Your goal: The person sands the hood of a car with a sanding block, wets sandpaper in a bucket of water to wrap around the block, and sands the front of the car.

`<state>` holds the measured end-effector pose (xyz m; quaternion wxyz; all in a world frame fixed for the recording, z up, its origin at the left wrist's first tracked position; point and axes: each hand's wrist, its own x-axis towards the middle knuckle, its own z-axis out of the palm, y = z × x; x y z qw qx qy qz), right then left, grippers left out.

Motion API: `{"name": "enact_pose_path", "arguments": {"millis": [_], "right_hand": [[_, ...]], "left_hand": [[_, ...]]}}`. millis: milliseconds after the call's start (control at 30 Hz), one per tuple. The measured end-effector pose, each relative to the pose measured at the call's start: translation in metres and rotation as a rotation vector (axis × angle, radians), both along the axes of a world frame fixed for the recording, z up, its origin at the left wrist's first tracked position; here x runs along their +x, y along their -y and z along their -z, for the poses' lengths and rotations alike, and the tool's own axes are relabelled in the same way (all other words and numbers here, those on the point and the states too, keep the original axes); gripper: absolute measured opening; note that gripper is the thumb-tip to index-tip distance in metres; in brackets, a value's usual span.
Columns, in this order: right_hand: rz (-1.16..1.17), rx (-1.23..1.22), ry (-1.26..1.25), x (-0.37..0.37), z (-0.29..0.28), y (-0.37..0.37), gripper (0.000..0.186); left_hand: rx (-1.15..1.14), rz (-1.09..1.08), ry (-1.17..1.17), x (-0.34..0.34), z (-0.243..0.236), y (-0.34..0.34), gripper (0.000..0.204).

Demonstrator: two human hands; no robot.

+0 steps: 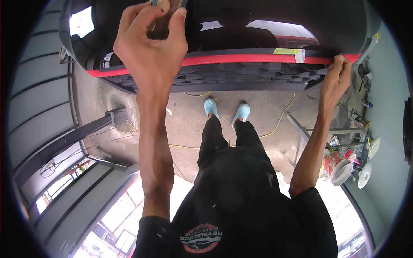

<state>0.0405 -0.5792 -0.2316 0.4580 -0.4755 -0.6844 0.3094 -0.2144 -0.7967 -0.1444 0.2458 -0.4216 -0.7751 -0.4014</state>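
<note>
The red strip [241, 58], likely light, bendy and best held near its end, is being pinched there by the right fingers [338, 63], a small object [152, 26] clasped by the left fingers [144, 19].

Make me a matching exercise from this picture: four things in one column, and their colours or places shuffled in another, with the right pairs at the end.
Things
1. Left hand
2. Right hand
3. Clogs
4. Yellow cord

Colours or places
A. Light blue
B. Near the right end of the red strip
C. Running along the floor
D. At the upper edge of the picture, in front of the glossy black panel

Right pairs: 1-D, 2-B, 3-A, 4-C
</note>
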Motion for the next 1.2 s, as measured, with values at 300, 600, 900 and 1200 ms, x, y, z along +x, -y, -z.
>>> {"name": "enact_pose_path", "arguments": {"millis": [300, 600, 900, 1200], "right_hand": [[0.028, -0.016, 0.010, -0.001, 0.001, 0.002, 0.032], [0.022, -0.008, 0.002, -0.002, 0.006, 0.005, 0.033], [0.029, -0.016, 0.023, -0.004, -0.001, 0.009, 0.033], [0.006, -0.017, 0.040, 0.003, 0.003, 0.001, 0.032]], "left_hand": [[0.099, 0.023, -0.022, 0.002, 0.007, -0.003, 0.018], [0.123, 0.018, -0.004, 0.008, 0.011, -0.006, 0.018], [0.132, 0.003, -0.034, 0.006, 0.013, -0.009, 0.017], [0.224, -0.132, 0.190, 0.006, -0.015, 0.000, 0.019]]}}
